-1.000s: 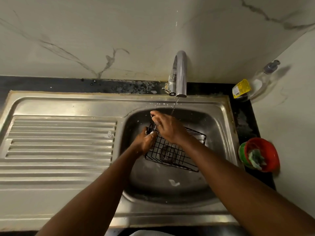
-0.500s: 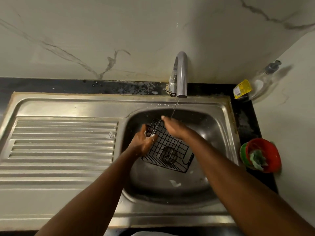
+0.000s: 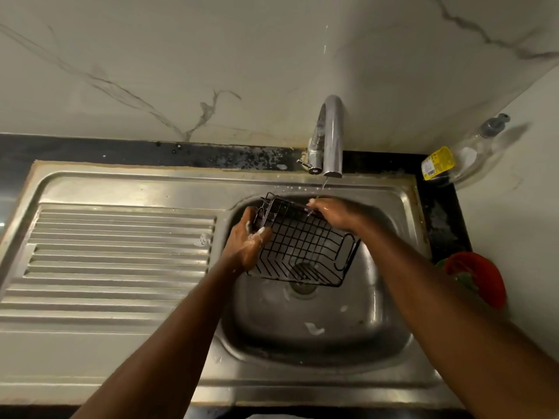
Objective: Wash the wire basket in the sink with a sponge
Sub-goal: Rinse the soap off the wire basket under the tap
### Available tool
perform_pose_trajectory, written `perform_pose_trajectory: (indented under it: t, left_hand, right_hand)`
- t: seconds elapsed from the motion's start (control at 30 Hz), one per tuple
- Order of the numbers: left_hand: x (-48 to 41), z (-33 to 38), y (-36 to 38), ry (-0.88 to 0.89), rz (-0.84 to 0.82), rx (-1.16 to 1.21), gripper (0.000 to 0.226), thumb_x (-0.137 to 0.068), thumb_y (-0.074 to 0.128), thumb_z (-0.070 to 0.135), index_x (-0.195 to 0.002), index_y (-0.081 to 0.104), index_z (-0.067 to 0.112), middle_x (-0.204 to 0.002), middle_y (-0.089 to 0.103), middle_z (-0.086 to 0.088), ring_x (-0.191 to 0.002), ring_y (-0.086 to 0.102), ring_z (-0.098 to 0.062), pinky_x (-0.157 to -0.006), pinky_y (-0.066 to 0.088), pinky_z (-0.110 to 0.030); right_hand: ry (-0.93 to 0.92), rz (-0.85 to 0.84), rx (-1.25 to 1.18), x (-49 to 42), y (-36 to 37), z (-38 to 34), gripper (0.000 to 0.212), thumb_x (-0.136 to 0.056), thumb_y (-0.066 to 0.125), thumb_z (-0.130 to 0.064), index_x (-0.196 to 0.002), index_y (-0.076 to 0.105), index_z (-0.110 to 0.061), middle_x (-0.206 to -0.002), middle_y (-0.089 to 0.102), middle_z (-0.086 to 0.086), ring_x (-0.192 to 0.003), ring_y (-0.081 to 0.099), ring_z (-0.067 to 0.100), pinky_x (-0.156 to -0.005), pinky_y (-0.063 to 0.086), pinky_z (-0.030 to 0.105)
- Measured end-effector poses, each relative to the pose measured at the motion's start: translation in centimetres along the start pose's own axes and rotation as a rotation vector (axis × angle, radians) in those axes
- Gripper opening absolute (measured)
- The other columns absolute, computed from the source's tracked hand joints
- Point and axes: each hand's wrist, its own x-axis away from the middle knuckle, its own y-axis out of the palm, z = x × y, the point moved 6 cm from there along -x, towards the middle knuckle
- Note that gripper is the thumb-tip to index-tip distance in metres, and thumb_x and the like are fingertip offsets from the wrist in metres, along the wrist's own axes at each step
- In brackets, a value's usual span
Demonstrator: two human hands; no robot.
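Two bare forearms reach in from the bottom edge of the frame, one from the lower left and one from the lower right, meeting over a stainless steel sink (image 3: 302, 385). A ribbed drainboard (image 3: 121, 252) fills the left half of the frame, and the basin sits right of centre. A small blob of white foam (image 3: 314, 329) lies on the basin floor in the lower part, with the round drain (image 3: 302, 287) just above it.

A black wire basket (image 3: 305, 252) is held tilted inside the basin, at the centre of the frame, directly over the drain. Its grid bottom faces the viewer and its far end is raised toward the tap.

The left hand (image 3: 248, 240) grips the basket's left end. Its fingers are curled around the wires and streaked with white suds. It is unclear whether a sponge is tucked in this hand.

The right hand (image 3: 335, 214) holds the basket's upper rim, with its fingers curled together over the top wire.

A thin stream of water falls from a curved chrome faucet (image 3: 331, 137) onto the right hand's fingers.

At the right edge of the frame sits a red bowl (image 3: 478, 279) with something green in it. In the upper right, a clear bottle (image 3: 453, 158) with a yellow label rests on a black counter strip (image 3: 121, 149). Pale veined marble wall (image 3: 211, 55) fills the top of the frame.
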Motion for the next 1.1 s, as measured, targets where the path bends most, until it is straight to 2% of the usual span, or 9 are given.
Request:
perform_pose_trajectory:
  t: [0.17,0.23,0.33,0.43,0.57,0.63,0.73,0.93,1.1]
  left_hand:
    - [0.3,-0.6,0.1,-0.017,-0.022,0.012,0.091,-0.089,0.051,0.05,-0.165,0.018,0.011,-0.161,0.032,-0.005,-0.144,0.04,-0.027,-0.111,0.043,-0.03]
    - [0.3,-2.0,0.4,-0.055,-0.013,0.04,0.094,-0.088,0.054,0.059,-0.165,0.019,0.018,-0.166,0.033,-0.011,-0.144,0.045,-0.033,-0.114,0.045,-0.041]
    - [0.5,-3.2,0.7,-0.124,0.038,0.21,0.055,-0.087,0.055,0.045,-0.139,0.046,0.032,-0.12,0.063,-0.004,-0.112,0.064,-0.028,-0.092,0.057,-0.039]
    - [0.7,-5.0,1.0,-0.218,0.115,0.449,0.055,-0.086,0.049,0.033,-0.136,0.048,0.01,-0.103,0.062,-0.006,-0.096,0.065,-0.028,-0.084,0.057,-0.048]
    - [1.5,-6.2,1.2,-0.281,0.145,0.548,0.041,-0.089,0.046,0.037,-0.124,0.054,0.016,-0.109,0.062,-0.013,-0.097,0.065,-0.03,-0.078,0.059,-0.046]
    - [1.9,-6.9,1.3,-0.319,0.166,0.569,0.04,-0.094,0.047,0.042,-0.124,0.055,0.016,-0.112,0.062,-0.017,-0.1,0.066,-0.032,-0.078,0.06,-0.044]
    - [1.9,-7.4,1.6,-0.31,0.133,0.563,0.041,-0.1,0.049,0.051,-0.12,0.066,0.02,-0.129,0.064,-0.019,-0.117,0.066,-0.038,-0.091,0.059,-0.052]
    - [1.8,-3.3,0.3,-0.187,0.231,0.679,0.049,-0.096,0.049,0.067,-0.112,0.069,0.025,-0.108,0.073,-0.01,-0.097,0.069,-0.028,-0.082,0.057,-0.045]
    - [1.9,-4.5,0.4,-0.246,0.025,0.471,0.059,-0.093,0.053,0.068,-0.133,0.063,0.027,-0.134,0.069,-0.003,-0.122,0.065,-0.022,-0.102,0.049,-0.044]
  right_hand:
    - [0.061,0.194,-0.277,-2.0,1.4,6.9,0.032,-0.105,0.047,-0.021,-0.091,0.075,-0.031,-0.114,0.075,0.006,-0.113,0.067,0.029,-0.106,0.049,0.048]
    - [0.125,0.32,-0.429,-2.4,1.8,8.5,0.025,-0.1,0.055,-0.02,-0.088,0.075,-0.023,-0.1,0.078,0.008,-0.101,0.071,0.031,-0.1,0.054,0.05]
    - [0.238,0.528,-0.743,-0.8,1.8,10.0,0.027,-0.101,0.053,-0.034,-0.093,0.074,-0.017,-0.099,0.077,0.014,-0.094,0.073,0.033,-0.091,0.059,0.048]
    - [0.338,0.277,-1.017,-0.1,3.7,10.8,0.072,-0.098,0.034,-0.071,-0.119,0.071,-0.013,-0.11,0.074,0.013,-0.102,0.07,0.031,-0.093,0.054,0.048]
    - [0.246,0.046,-0.911,0.4,4.8,10.2,0.109,-0.065,0.036,-0.105,-0.127,0.066,-0.021,-0.119,0.075,0.005,-0.112,0.072,0.026,-0.1,0.05,0.049]
    - [0.186,0.051,-0.745,0.7,5.0,9.8,0.085,-0.074,0.054,-0.092,-0.125,0.066,-0.026,-0.118,0.076,0.001,-0.105,0.074,0.019,-0.091,0.051,0.043]
    - [0.19,0.164,-0.642,0.0,4.9,10.3,0.022,-0.103,0.058,-0.027,-0.124,0.062,-0.023,-0.121,0.075,0.009,-0.091,0.077,0.019,-0.089,0.052,0.04]
    - [0.224,0.182,-0.7,-0.7,3.0,8.5,0.043,-0.11,0.02,-0.012,-0.13,0.058,-0.012,-0.113,0.07,0.016,-0.088,0.068,0.032,-0.076,0.053,0.039]
    - [0.115,0.109,-0.439,-0.4,0.2,6.6,0.032,-0.102,0.043,-0.001,-0.118,0.064,-0.018,-0.09,0.067,0.005,-0.069,0.061,0.021,-0.058,0.051,0.033]
